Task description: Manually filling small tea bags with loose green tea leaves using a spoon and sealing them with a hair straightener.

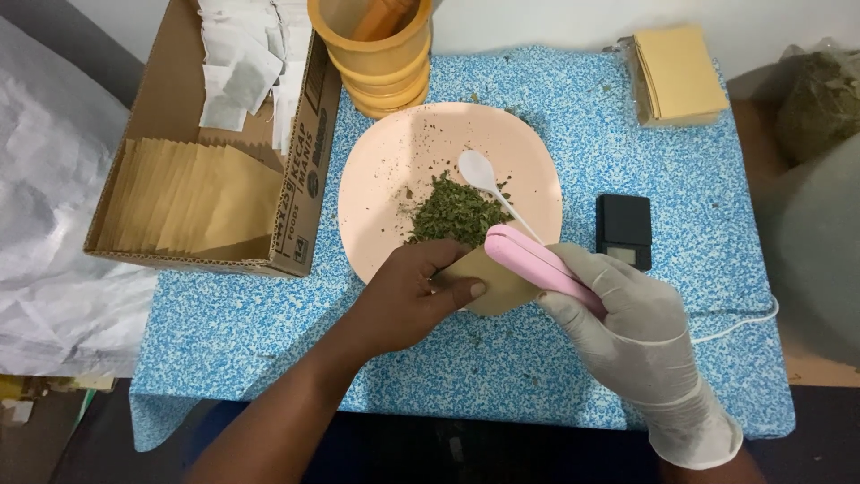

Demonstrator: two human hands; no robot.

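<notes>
My left hand is bare and pinches a small tan paper sachet between thumb and fingers, just off the near rim of the pink plate. My right hand, in a white glove, is wrapped around a pink handheld sealer whose clamp end sits across the sachet's upper edge. Both sit toward the middle of the table, a little nearer the front edge than the back.

To do this well, I judge the sachet mouth should lie flat and straight in the clamp, with no crumbs of herb caught in the seam, and my left fingertips kept back from the pink bar. Holding the paper taut with the thumb should keep the seam from wrinkling.

Just beyond, the plate carries a heap of dried green herb with a white plastic spoon lying on it. A small black scale rests right of the plate. Farther back, yellow tubs are stacked at the far edge, a pile of tan sachets lies toward the far right corner, and a cardboard box of more sachets overhangs the left edge.
</notes>
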